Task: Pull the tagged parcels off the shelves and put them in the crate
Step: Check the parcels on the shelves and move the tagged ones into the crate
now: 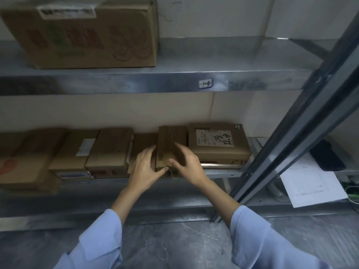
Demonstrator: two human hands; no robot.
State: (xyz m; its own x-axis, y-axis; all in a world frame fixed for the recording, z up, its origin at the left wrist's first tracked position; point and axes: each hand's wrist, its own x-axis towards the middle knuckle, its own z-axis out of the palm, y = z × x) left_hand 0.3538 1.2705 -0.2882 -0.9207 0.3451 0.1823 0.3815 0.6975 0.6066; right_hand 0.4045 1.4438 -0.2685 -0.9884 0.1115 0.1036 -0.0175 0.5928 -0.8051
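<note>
Head camera view: two pale blue sleeves [97,239] filled the bottom of the frame, their upper parts cut off by its edge. Beyond them the left hand [144,166] clasped the near left corner of a narrow cardboard parcel [169,144], fingers laid along its left face and thumb under its front. The right hand [186,162] gripped the same parcel from the right, fingers curved over that face. Both hands hid its lower front end. The parcel stood on edge near the front edge of the lower shelf [221,172], with its long axis running away from the person toward the back wall.

Just right of it lay a flat box [219,150] with a handwritten label. To the left sat more brown boxes [110,150], the farthest smeared by blur. On the upper shelf's left end rested a large carton [87,35], its print and label unreadable. A small sticker [205,83] marked that shelf's front edge.
</note>
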